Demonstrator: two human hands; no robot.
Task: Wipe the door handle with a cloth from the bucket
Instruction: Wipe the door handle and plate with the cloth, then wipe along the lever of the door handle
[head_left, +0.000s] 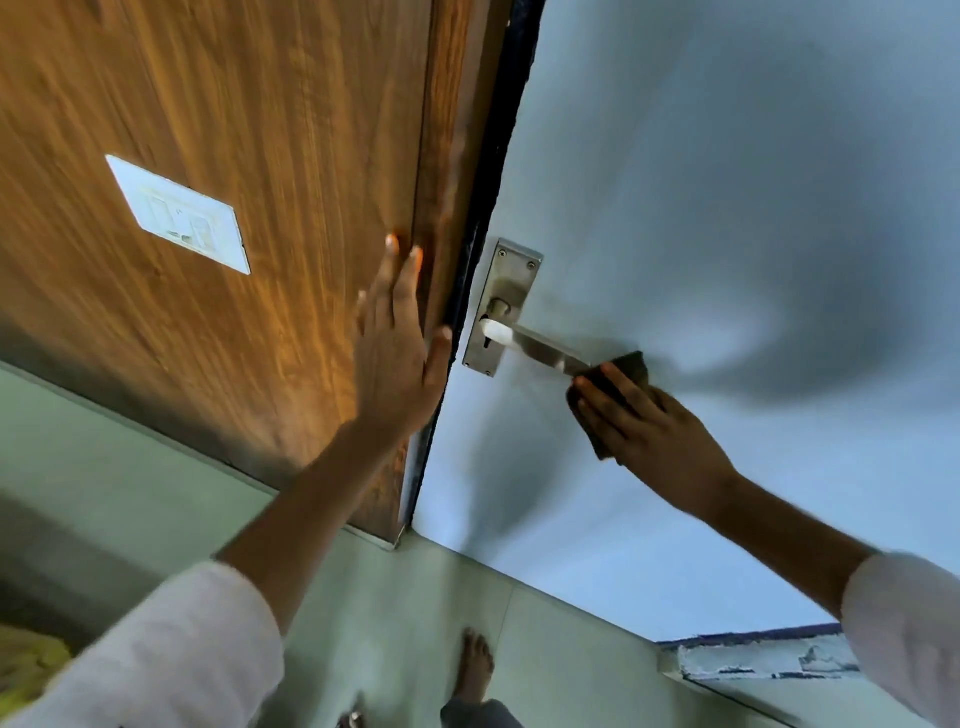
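Note:
A steel lever door handle (540, 349) on a long backplate (501, 291) sits on the pale blue-grey door (727, 208). My right hand (649, 421) grips a dark cloth (631, 366) wrapped over the free end of the lever. My left hand (400, 353) lies flat, fingers spread, against the wood-grain panel (260, 156) beside the door's dark edge. The bucket is out of view.
A white switch plate (179, 215) is set in the wood panel at the left. Pale green floor tiles (415, 597) lie below, with my bare foot (475, 670) on them. A chipped blue step or ledge (763, 660) sits at the lower right. Something yellow (26, 665) shows at the bottom left.

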